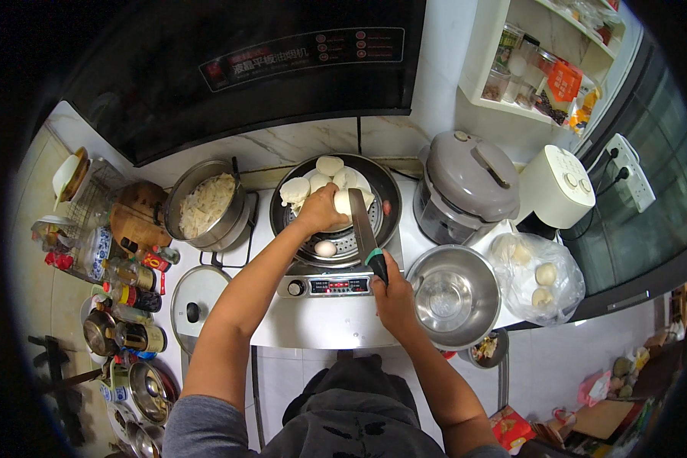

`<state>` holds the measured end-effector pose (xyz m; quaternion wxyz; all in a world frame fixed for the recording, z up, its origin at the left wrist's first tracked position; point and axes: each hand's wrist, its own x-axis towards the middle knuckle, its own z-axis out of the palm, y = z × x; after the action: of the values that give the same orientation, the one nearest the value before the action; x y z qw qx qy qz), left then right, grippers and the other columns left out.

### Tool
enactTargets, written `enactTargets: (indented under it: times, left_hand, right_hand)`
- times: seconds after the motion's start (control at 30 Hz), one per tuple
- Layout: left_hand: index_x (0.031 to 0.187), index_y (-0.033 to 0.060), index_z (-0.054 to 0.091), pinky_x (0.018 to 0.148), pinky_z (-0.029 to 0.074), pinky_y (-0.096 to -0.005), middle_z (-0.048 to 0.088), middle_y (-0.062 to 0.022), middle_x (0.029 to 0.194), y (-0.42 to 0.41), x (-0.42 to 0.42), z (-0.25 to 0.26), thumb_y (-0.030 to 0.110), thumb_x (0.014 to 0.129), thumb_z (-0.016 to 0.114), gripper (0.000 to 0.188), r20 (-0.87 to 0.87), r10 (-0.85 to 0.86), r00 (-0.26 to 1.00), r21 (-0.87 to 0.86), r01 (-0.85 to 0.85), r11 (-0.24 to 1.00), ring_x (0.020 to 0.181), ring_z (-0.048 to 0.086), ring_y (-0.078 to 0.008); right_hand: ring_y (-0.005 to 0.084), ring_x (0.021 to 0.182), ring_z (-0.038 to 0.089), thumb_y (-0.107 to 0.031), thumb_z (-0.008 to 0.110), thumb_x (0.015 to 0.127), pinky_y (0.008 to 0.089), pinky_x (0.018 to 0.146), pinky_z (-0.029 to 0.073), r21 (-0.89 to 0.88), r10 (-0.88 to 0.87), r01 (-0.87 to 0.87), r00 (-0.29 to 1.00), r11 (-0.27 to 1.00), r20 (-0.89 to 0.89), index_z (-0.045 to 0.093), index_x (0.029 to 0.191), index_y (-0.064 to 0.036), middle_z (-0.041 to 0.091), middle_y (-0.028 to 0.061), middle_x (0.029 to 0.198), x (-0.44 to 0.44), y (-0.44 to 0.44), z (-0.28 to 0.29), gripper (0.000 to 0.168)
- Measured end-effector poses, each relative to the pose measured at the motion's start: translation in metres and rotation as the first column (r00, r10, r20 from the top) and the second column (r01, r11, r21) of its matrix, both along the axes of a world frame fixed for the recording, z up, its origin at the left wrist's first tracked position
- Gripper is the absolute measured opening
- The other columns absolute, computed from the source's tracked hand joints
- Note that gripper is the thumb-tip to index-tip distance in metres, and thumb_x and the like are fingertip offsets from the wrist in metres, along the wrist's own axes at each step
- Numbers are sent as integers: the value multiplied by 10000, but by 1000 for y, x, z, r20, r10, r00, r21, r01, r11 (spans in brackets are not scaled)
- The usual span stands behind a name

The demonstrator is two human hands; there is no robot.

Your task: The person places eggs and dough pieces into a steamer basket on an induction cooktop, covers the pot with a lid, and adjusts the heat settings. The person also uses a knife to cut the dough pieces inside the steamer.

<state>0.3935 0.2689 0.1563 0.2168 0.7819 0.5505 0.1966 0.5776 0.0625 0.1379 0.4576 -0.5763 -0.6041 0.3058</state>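
In my right hand (394, 297) is a kitchen knife (362, 220) with a black and green handle. Its wide blade points away from me and lies against the right part of a white steamed bun (343, 201). My left hand (322, 210) grips that bun from the left. Several more pale buns (330, 166) are heaped on a plate, mostly hidden, inside a dark wok (394, 229). Under the plate is a perforated steel steamer rack (352, 247), with an egg (325, 248) on its near side. Something small and reddish (386, 207) sits at the wok's right side.
An induction cooker (295, 288) with a lit panel is under the wok. Left stand a pot (241, 197) of pale flat pieces, a glass lid (212, 286) and bottles (139, 299). Right are a pressure cooker (464, 172), a steel bowl (486, 275) and a plastic bag (569, 280) of buns.
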Motion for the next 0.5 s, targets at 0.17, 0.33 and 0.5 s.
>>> enactTargets:
  times: [0.17, 0.33, 0.5]
  left_hand:
    - [1142, -4, 596, 896, 518, -424, 664, -237, 1097, -1, -3, 11, 332, 606, 818, 670, 54, 33, 998, -43, -30, 999, 1013, 651, -390]
    - [1139, 2, 602, 883, 518, -441, 669, -225, 1081, -4, -6, 22, 333, 609, 820, 661, 55, 31, 998, 44, -33, 998, 1004, 650, -394]
    - [1103, 8, 605, 895, 509, -445, 665, -221, 1086, -14, -1, 25, 317, 617, 822, 616, 37, 15, 999, 33, -16, 999, 1016, 642, -393]
  right_hand:
    - [211, 469, 591, -102, 509, 961, 358, 476, 483, -115, 32, -35, 999, 993, -27, 395, 1463, -43, 616, 157, 696, 2, 8, 16, 519]
    - [491, 806, 649, -93, 535, 920, 541, 718, 497, -63, 24, -22, 999, 998, 46, 407, 1416, 7, 657, 316, 907, -7, 13, 32, 523]
    - [507, 847, 644, -101, 533, 922, 552, 751, 498, -72, 14, -9, 998, 997, 61, 410, 1408, 6, 654, 333, 938, -12, 31, 39, 513]
